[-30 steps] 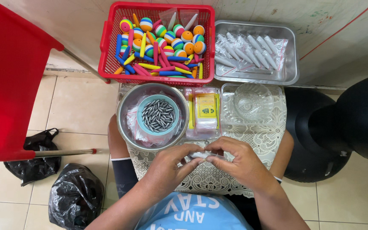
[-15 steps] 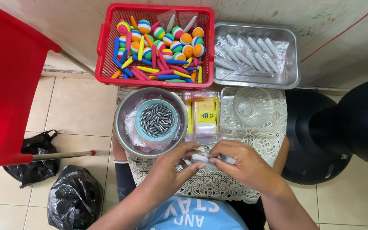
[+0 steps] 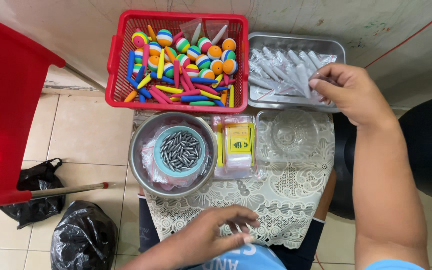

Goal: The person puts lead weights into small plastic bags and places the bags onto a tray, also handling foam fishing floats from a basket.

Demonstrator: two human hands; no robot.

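Right hand [image 3: 348, 92] at packets [image 3: 286, 70] — grasp unclear, fingers hidden.

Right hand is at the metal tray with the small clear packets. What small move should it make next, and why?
Probably open the fingers and leave the packet there. The right hand is stretched over the metal tray, fingertips on the heap of clear packets. The left hand waits, fingers spread, above the lace cloth, apparently empty.
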